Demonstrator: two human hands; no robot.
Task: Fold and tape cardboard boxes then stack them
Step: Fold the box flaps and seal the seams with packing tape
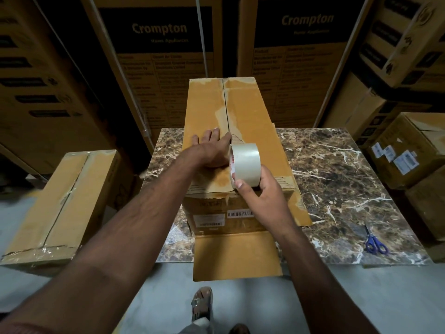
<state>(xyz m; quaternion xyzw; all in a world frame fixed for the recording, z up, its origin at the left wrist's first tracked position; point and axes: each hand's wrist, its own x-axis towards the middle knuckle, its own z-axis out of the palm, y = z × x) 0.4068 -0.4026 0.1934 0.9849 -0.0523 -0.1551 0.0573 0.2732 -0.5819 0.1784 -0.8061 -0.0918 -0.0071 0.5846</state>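
A long cardboard box lies on the marble table, its two top flaps meeting along a centre seam. My left hand presses flat on the left flap beside the seam, fingers straight. My right hand grips a roll of clear tape standing on edge at the near end of the seam. One end flap hangs open over the table's front edge.
A taped box sits at the left, lower than the table. Blue-handled scissors lie on the table's near right corner. Large printed cartons wall in the back and sides, and more boxes stand at the right. A foot shows on the grey floor.
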